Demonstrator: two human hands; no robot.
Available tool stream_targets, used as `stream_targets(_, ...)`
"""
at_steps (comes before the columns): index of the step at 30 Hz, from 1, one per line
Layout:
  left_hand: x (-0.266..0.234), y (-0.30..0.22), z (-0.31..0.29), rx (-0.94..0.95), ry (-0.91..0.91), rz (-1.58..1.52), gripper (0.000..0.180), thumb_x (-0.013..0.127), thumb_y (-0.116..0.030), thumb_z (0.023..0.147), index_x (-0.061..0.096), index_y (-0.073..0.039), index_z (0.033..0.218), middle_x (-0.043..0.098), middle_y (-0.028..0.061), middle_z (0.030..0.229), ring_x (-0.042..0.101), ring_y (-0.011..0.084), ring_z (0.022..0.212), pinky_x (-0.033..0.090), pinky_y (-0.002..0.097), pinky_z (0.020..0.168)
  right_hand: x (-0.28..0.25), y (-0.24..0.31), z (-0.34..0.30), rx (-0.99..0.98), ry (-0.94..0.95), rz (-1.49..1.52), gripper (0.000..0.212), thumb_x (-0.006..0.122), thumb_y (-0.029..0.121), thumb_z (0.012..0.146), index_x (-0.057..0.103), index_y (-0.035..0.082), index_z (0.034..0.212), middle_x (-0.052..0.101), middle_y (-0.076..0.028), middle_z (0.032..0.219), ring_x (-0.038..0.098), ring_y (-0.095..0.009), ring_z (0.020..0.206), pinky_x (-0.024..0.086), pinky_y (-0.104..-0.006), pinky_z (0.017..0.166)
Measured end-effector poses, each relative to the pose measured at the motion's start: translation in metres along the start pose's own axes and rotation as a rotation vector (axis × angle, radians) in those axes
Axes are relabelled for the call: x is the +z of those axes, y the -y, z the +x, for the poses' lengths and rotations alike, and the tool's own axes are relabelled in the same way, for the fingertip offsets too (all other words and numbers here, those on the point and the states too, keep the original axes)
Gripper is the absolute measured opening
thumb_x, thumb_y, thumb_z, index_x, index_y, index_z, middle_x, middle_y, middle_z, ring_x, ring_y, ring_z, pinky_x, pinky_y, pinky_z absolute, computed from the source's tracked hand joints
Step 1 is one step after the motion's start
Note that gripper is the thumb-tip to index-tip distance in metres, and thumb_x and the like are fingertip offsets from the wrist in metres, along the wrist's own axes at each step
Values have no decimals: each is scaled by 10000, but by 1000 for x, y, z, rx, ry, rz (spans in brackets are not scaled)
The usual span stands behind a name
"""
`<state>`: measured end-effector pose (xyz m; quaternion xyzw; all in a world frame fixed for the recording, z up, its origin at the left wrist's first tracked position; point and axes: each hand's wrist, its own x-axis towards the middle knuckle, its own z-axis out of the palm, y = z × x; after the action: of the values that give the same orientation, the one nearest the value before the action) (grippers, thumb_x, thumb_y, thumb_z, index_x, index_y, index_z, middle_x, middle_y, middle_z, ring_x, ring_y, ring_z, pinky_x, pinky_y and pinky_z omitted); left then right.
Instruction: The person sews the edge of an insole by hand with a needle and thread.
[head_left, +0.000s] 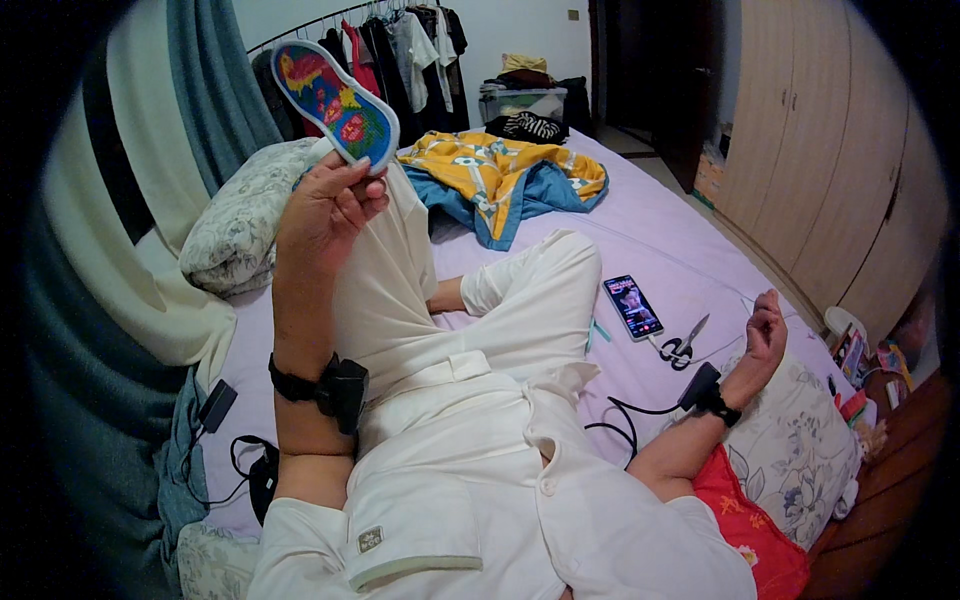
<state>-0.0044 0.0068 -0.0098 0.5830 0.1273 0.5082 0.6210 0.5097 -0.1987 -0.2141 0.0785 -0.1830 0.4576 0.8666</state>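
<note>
Raised at the upper left, my left hand (pixel 335 195) grips the heel end of an embroidered insole (pixel 338 105). The insole has a white rim and a blue ground with red, yellow and green stitching. Off to the right, my right hand (pixel 766 328) is held above the bed with its fingers curled together. A thin pale sliver shows by its fingertips, too small to make out. Between my bent leg and that hand, black-handled scissors (pixel 682 345) lie on the sheet beside a lit phone (pixel 633 307) with a white cable plugged in.
I recline on a bed with a lilac sheet (pixel 660 240). A yellow and blue quilt (pixel 500 180) is heaped beyond my knees. Floral pillows (pixel 795 440) lie at the right. Black cables run from my wrist devices (pixel 342 395). Wooden wardrobes (pixel 830 150) line the right wall.
</note>
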Motion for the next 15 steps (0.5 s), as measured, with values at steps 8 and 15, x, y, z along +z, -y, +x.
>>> stream_targets(8,-7,-7,-2,-2,62,-71,169,507,-50,838,484,1,998,575,77,794,564,103,627,500,266,631,-6,4,1,168,188,391,124,302,24,891,398,-52,908,420,-67,741,428,-142,620,455,-252,555)
stream_targets(15,-11,-3,0,-48,179,-173,218,529,-52,816,476,-12,1023,565,64,822,562,113,655,493,259,633,-42,9,20,-131,43,-80,66,409,40,894,391,5,841,353,-21,654,374,-86,540,343,-172,430)
